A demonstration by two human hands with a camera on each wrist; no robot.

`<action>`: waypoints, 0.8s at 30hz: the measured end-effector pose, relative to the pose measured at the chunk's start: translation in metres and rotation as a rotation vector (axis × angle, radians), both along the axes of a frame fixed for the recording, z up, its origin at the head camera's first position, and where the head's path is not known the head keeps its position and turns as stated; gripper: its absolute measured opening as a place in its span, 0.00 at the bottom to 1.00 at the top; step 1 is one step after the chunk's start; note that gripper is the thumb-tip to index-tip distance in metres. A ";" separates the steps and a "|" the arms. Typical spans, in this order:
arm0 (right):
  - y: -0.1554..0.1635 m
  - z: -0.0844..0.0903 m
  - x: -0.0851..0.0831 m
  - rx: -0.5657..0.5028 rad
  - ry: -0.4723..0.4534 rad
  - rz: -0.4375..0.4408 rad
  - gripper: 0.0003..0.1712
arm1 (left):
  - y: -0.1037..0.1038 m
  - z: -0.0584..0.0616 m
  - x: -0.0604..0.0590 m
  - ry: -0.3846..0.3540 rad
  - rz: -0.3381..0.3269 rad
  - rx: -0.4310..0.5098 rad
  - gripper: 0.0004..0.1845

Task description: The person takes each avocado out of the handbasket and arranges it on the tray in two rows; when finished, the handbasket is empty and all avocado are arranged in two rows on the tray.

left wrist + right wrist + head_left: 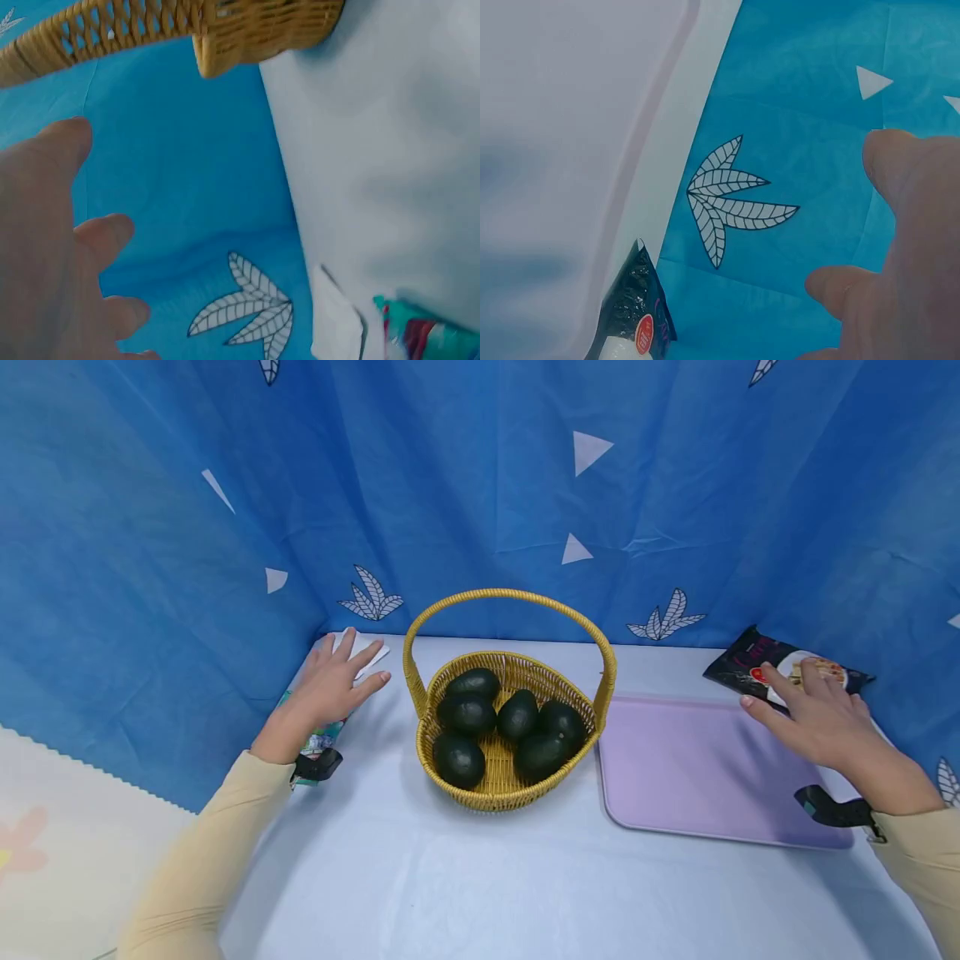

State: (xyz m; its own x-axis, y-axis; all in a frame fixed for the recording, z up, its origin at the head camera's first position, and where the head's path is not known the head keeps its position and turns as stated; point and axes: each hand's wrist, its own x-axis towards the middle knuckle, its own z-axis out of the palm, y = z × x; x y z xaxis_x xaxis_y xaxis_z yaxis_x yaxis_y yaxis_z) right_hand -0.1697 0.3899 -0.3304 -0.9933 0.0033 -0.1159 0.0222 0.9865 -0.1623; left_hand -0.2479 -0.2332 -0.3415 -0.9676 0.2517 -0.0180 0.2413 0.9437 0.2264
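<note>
In the head view, a yellow wicker basket (pixel 502 802) with a tall hoop handle stands mid-table, holding several dark green avocados (pixel 467 715). My left hand (pixel 322 685) is held out with spread fingers left of the basket, above a teal package (pixel 318 742) and a white item (pixel 372 662) that it partly hides. Over the far right corner of a lilac tray (pixel 675 768), my right hand (pixel 821 718) hovers with its fingers spread. It overlaps a black food packet (pixel 757 660) lying behind the tray. Neither hand holds anything.
A blue curtain (pixel 495 485) with white leaf and triangle prints hangs along the back and left of the white table (pixel 450 893). At the lower left lies a pale cloth (pixel 75 860) with a flower print.
</note>
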 end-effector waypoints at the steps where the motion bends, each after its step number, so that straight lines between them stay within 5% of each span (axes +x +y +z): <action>1: 0.000 0.000 0.000 0.000 0.002 -0.001 0.52 | 0.001 -0.002 0.000 0.000 -0.002 0.012 0.38; 13: 0.001 -0.007 -0.001 -0.014 -0.026 0.000 0.51 | 0.019 -0.044 0.011 -0.021 -0.043 0.279 0.37; 24: 0.000 -0.013 -0.001 -0.017 -0.019 -0.001 0.52 | 0.031 -0.068 0.018 0.010 -0.075 0.456 0.32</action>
State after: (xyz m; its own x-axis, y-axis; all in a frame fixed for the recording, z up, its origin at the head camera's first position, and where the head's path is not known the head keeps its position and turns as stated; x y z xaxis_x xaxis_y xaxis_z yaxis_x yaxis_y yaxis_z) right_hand -0.1703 0.3899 -0.3429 -0.9909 0.0025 -0.1344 0.0266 0.9836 -0.1784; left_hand -0.2294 -0.2026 -0.4097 -0.9460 0.3013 0.1196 0.3093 0.7283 0.6115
